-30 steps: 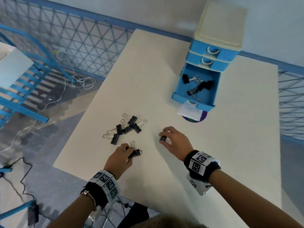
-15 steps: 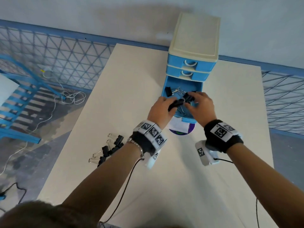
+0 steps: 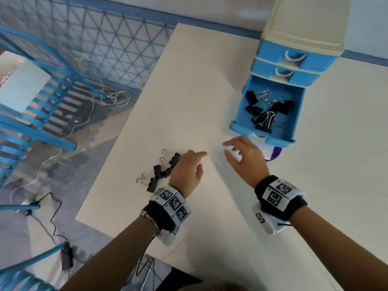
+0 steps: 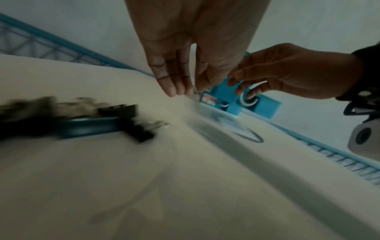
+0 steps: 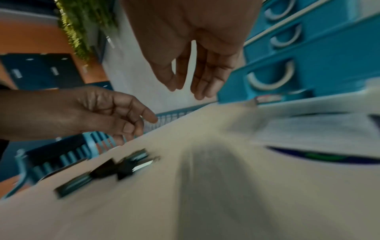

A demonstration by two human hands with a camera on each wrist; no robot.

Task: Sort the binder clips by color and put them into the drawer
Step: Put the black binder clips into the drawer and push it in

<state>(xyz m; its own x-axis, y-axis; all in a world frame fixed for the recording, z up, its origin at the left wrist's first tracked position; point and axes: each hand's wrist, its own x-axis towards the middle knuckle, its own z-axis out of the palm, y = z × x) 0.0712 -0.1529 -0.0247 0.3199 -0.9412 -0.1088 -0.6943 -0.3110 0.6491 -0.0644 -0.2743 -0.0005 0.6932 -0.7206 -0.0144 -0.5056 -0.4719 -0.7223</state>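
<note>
Both of your hands have come back from the open drawer [image 3: 266, 110], where they were half a second ago, and the clips they carried now lie in it with the other black ones.

Going left to right: the loose pile of black binder clips [image 3: 159, 171] sits on the surface [image 3: 210, 91] at about 9 o'clock from your left hand [image 3: 186, 169]. That hand hovers at the pile's right edge, fingers straight and relaxed, its grip holding nothing. Your right hand [image 3: 243, 158] hangs further right, well apart from the pile, fingers loosely spread and likewise empty, with the drawer at roughly 1 o'clock from it. The drawer is the bottom one of the small blue drawer unit [image 3: 302, 38]; the two above it are closed.

The step in hand looks like another pickup from the pile. Swing your left hand toward 9 o'clock and pinch one clip by its black body, not the wire handles, which would let it dangle and swing. The clips lie tangled, so lift slowly and shake off any neighbour hooked by its wires. Bring your right hand across to take a second clip. Every clip visible here is black, so this same drawer seems right. Lower them well inside its walls before letting go.
</note>
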